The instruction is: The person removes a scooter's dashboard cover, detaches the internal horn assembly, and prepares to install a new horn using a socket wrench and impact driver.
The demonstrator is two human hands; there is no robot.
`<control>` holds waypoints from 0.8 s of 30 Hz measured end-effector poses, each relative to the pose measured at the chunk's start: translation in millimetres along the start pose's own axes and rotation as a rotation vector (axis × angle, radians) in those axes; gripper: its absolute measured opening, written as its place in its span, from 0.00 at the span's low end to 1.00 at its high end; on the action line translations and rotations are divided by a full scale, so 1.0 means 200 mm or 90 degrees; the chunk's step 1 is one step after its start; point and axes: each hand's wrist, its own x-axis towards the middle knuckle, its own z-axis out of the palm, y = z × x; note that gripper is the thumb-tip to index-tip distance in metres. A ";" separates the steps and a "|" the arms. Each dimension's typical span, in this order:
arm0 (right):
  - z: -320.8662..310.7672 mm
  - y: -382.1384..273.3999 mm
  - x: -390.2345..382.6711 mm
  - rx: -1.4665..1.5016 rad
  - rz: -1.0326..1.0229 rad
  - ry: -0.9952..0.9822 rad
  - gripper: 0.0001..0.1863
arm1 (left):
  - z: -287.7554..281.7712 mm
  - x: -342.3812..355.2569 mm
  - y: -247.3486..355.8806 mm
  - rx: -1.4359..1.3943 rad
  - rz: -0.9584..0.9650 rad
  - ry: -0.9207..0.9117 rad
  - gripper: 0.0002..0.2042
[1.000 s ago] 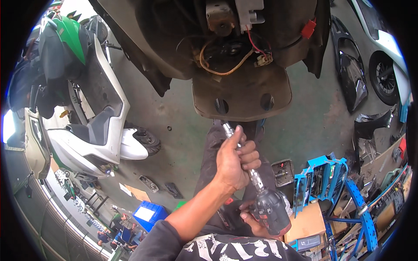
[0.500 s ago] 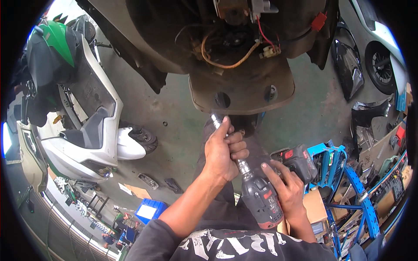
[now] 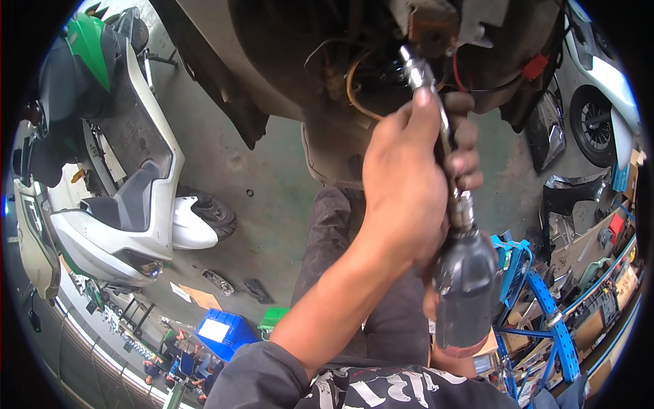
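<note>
My left hand [image 3: 409, 170] is wrapped round the shiny extension bar [image 3: 445, 133] of a black cordless impact wrench [image 3: 466, 286], thumb lying along it. The bar's socket end [image 3: 417, 71] points up and away, just below a rusty metal bracket [image 3: 434, 34] inside the dark underside of a vehicle body [image 3: 293, 61]; whether it touches cannot be made out. Mostly hidden behind the wrench, my right hand [image 3: 430, 300] grips it from beneath, with some fingers and the wrist showing. Loose wires, an orange cable [image 3: 355, 88] and a red connector [image 3: 535, 67], hang around the bracket.
A white and green scooter [image 3: 122, 170] stands on the left. Blue metal racking [image 3: 552, 320] with boxes and parts is at lower right, and a blue bin [image 3: 227, 334] at lower left. Black body panels [image 3: 545, 129] and a wheel [image 3: 594, 126] lie toward the right.
Both hands have carried the impact wrench up and to the right, so the socket moved from the lower panel's edge to near the bracket. My right hand's spread fingers are now behind the tool.
</note>
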 end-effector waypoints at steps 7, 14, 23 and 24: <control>-0.15 0.09 0.23 0.349 0.378 0.066 0.21 | -0.03 0.13 0.01 -0.083 -0.019 -0.035 0.19; -0.08 -0.01 0.16 0.245 0.284 0.215 0.23 | -0.05 0.16 0.01 -0.238 -0.075 -0.107 0.20; 0.07 -0.21 0.05 0.098 0.183 -0.024 0.25 | -0.24 -0.12 0.13 0.255 0.090 -0.185 0.20; 0.10 -0.17 0.02 0.116 0.200 -0.060 0.26 | -0.37 -0.19 0.15 0.307 0.149 -0.148 0.21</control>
